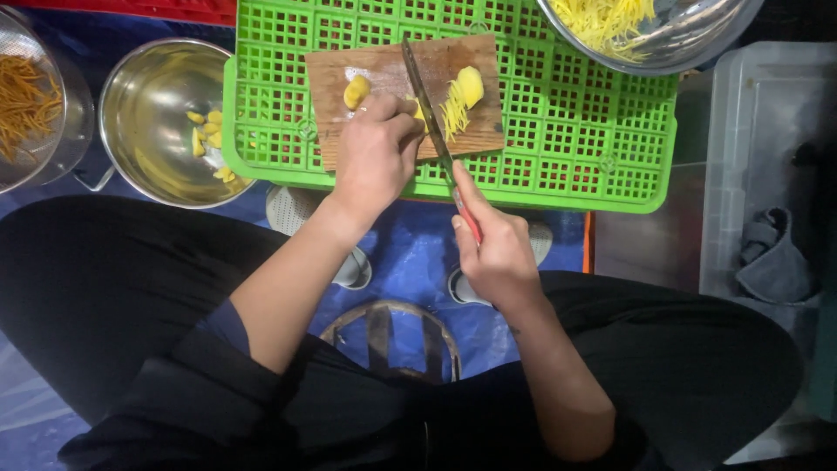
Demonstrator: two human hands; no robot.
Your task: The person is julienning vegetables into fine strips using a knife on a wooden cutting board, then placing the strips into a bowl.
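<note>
1. The right hand is closing fully around the red handle of a knife, forefinger lying along the top; the blade is running toward 12 o'clock across the wooden cutting board.
2. The left hand is curling its fingers down on a yellow piece just at the blade's 9 o'clock side; the piece is mostly hidden under the fingers.
3. Thin yellow strips are lying on the board at the blade's 3 o'clock side, touching a yellow chunk.
4. Another yellow chunk is sitting on the board at 11 o'clock of the left hand.
5. The board is resting on a green plastic crate.
6. A steel bowl with yellow pieces is standing at 9 o'clock of the crate; a second bowl of yellow shreds is at 1 o'clock.
</note>
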